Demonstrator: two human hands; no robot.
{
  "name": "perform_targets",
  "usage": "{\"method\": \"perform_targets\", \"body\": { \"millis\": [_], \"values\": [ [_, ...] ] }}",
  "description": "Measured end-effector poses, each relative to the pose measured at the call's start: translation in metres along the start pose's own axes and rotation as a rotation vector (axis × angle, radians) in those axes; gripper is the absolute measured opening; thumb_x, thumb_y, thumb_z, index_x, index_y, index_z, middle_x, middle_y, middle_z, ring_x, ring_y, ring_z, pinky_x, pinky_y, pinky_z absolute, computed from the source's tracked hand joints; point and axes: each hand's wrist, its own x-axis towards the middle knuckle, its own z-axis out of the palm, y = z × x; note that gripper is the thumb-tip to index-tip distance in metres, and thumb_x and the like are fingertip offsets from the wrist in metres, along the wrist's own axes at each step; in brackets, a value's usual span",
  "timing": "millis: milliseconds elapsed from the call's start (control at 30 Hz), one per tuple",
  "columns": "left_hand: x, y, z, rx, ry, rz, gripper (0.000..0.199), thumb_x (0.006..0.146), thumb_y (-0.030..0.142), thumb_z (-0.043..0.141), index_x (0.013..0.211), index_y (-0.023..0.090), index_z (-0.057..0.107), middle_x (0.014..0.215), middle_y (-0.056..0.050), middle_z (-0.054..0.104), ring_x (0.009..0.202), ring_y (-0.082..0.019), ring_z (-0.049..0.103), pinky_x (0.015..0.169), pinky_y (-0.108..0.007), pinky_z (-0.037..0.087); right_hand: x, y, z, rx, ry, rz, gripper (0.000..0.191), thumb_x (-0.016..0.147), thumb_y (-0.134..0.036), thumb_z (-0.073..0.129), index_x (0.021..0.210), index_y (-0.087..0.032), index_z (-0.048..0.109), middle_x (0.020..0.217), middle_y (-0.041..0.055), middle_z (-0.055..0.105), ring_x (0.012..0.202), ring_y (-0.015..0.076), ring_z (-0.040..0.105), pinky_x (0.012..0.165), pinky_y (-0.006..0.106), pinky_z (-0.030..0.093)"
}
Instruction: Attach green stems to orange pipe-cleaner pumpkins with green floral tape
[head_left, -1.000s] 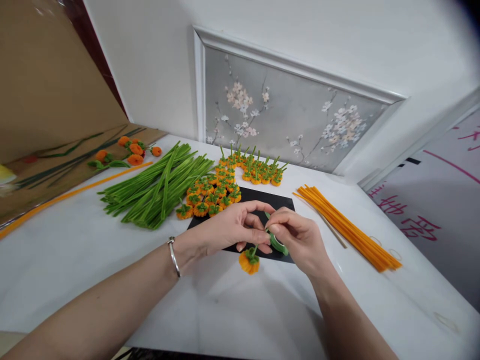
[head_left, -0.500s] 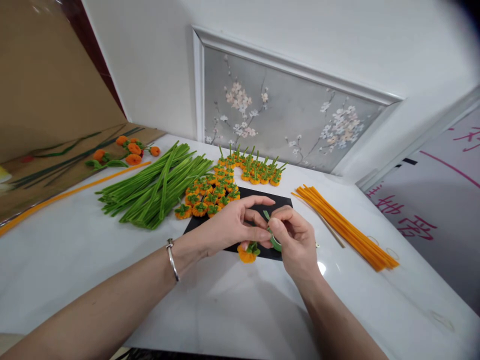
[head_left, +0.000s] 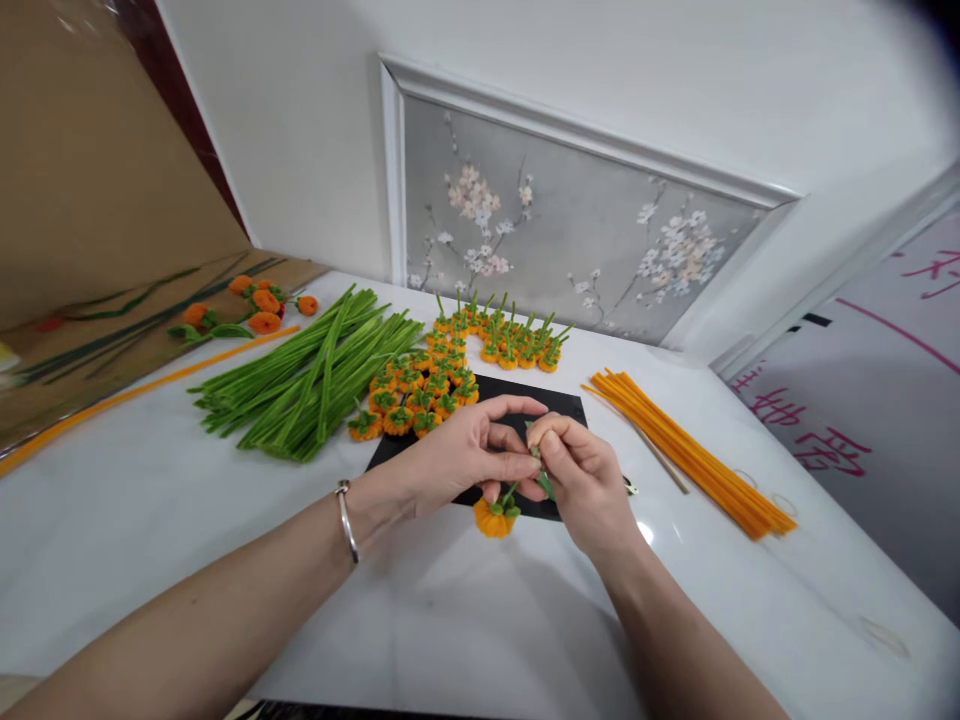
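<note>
Right grip (head_left: 583, 482) nearer, tight on tape (head_left: 546, 488)

1. Left hand (head_left: 480, 445) pinches an orange flower (head_left: 495, 521) by its stem, the bloom hanging below the fingers
2. Right hand (head_left: 576, 468) holds green tape (head_left: 545, 487) right beside the left fingertips
3. Beneath both hands, a black mat (head_left: 517, 390) lies on the white desk (head_left: 450, 620)
4. Orange flower heads (head_left: 431, 385) crowd the mat's far left corner
5. Green pipe cleaners (head_left: 307, 385) lie left of them, orange pipe cleaners (head_left: 690, 455) right of the mat
</note>
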Motion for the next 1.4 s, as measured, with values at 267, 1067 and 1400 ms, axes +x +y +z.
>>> {"method": "perform_targets", "body": {
  "millis": [267, 1067, 1400],
  "values": [
    [-0.003, 0.005, -0.003, -0.065, -0.042, -0.013, 0.045, 0.080, 0.016, 0.069, 0.121, 0.021, 0.052, 0.070, 0.002, 0.063, 0.071, -0.015, 0.072, 0.037, -0.008, 0.036, 0.006, -0.006, -0.004, 0.202, 0.016, 0.151, 0.031, 0.087, -0.045, 0.058, 0.108, -0.024, 0.069, 0.076, -0.0011, 0.049, 0.062, 0.0091, 0.044, 0.056, 0.022, 0.040],
    [-0.001, -0.007, -0.005, -0.267, -0.166, -0.130, 0.055, 0.081, 0.017, 0.070, 0.130, 0.022, 0.045, 0.075, -0.001, 0.067, 0.069, -0.015, 0.072, 0.037, -0.008, 0.036, 0.005, 0.000, -0.020, 0.040, -0.173, 0.116, 0.024, 0.091, -0.039, 0.055, 0.086, -0.021, 0.070, 0.070, -0.0002, 0.053, 0.054, 0.0088, 0.035, 0.051, 0.024, 0.030],
    [-0.001, -0.007, -0.006, -0.272, -0.198, -0.138, 0.054, 0.082, 0.018, 0.068, 0.131, 0.022, 0.046, 0.072, 0.000, 0.065, 0.069, -0.013, 0.072, 0.036, -0.008, 0.031, 0.007, 0.000, -0.015, 0.024, -0.107, 0.118, 0.026, 0.083, -0.045, 0.064, 0.090, -0.021, 0.072, 0.070, -0.0002, 0.055, 0.053, 0.0086, 0.038, 0.050, 0.024, 0.036]
  ]
}}
